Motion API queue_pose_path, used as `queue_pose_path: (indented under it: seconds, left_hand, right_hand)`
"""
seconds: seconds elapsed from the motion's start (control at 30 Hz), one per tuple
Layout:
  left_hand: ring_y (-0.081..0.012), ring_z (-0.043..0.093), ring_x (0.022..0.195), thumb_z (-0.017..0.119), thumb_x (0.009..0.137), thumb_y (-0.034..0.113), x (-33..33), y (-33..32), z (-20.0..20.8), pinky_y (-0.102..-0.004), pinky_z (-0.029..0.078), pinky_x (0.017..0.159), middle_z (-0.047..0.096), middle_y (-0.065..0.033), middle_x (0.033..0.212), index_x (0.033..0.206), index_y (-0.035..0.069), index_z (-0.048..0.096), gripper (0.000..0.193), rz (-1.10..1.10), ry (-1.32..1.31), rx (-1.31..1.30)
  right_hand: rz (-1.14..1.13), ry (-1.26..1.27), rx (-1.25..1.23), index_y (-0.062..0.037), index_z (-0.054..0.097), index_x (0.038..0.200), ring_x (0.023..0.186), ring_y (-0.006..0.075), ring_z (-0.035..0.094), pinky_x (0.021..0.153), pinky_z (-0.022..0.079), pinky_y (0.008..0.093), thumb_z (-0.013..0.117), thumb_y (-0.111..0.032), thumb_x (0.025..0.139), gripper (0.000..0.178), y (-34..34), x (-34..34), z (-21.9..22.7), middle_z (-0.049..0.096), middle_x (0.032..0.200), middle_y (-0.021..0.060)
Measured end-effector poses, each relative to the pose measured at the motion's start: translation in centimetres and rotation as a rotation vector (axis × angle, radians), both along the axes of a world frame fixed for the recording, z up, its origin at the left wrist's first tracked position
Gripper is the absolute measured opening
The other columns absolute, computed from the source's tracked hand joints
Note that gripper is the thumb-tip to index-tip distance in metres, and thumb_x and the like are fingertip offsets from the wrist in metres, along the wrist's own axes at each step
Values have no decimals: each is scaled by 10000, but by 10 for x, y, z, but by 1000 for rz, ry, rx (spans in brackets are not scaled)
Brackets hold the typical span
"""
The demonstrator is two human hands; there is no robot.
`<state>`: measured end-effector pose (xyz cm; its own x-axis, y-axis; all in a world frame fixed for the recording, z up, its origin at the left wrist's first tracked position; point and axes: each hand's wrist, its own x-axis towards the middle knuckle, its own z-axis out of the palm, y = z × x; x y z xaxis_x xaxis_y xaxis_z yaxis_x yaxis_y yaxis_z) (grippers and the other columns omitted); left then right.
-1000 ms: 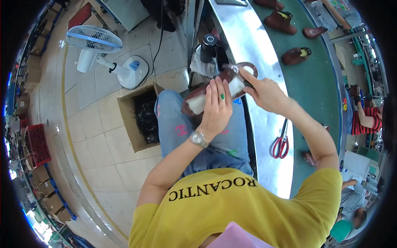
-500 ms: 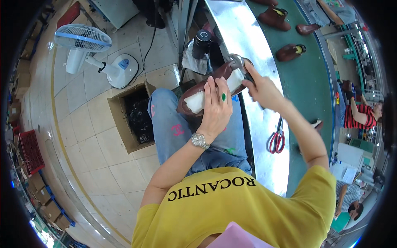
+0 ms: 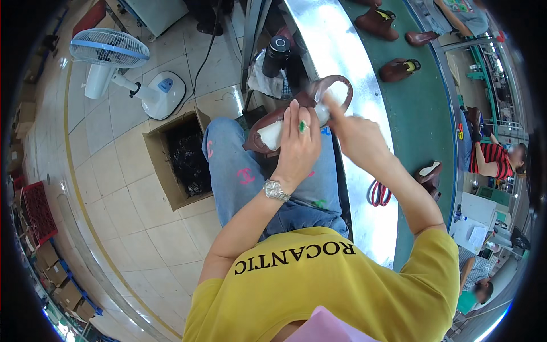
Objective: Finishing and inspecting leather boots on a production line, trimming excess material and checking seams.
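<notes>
A brown leather boot (image 3: 268,126) lies upside down over my lap, its white sole (image 3: 340,91) facing up. My left hand (image 3: 298,142) lies across the boot's middle, fingers closed over its side and sole. Beside the heel end my right hand (image 3: 359,139) is closed on a hammer (image 3: 323,109), its metal head and dark handle smeared by motion. Red-handled scissors (image 3: 379,194) lie on the metal bench next to my right forearm, which hides their blades.
The shiny metal bench (image 3: 364,228) borders a green conveyor belt (image 3: 370,97) carrying several brown boots (image 3: 400,69). A cardboard box (image 3: 158,159) with black material and a fan (image 3: 109,48) stand on the left floor. A dark bottle (image 3: 277,54) is ahead. Other people sit at right.
My right hand has swung the hammer down and toward the middle of the sole, baring the white heel end. My left hand has stayed on the boot. Another boot shows more on the belt.
</notes>
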<state>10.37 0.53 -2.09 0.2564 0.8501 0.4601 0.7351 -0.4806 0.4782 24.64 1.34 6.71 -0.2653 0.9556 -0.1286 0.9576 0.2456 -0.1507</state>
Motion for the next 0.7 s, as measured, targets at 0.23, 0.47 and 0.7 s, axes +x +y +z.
queue_pose_path:
  seconds: [0.23, 0.47, 0.7]
  left_hand:
    - [-395, 449, 1228, 702, 772, 145, -33, -7, 12, -477, 338, 1077, 522, -239, 1222, 1333, -135, 430, 684, 43, 314, -93]
    - [-424, 488, 1211, 664, 812, 118, -32, -17, 0, -504, 393, 1050, 506, -255, 1252, 1313, -130, 455, 597, 56, 337, 92]
    - [-401, 500, 1189, 801, 687, 99, -65, -7, 25, -450, 427, 1002, 543, -218, 1251, 1269, -33, 489, 674, -18, -137, -209]
  right_hand:
    - [44, 209, 164, -186, 316, 1498, 560, 366, 625, 511, 461, 487, 623, -148, 899, 674, 1, -20, 29, 631, 635, 162]
    - [66, 55, -1, -194, 237, 1522, 550, 392, 621, 518, 483, 498, 570, -161, 919, 689, -5, -27, 20, 616, 597, 167]
    - [15, 68, -127, -206, 303, 1493, 628, 425, 638, 577, 488, 541, 589, -172, 902, 658, -5, -24, -2, 626, 629, 199]
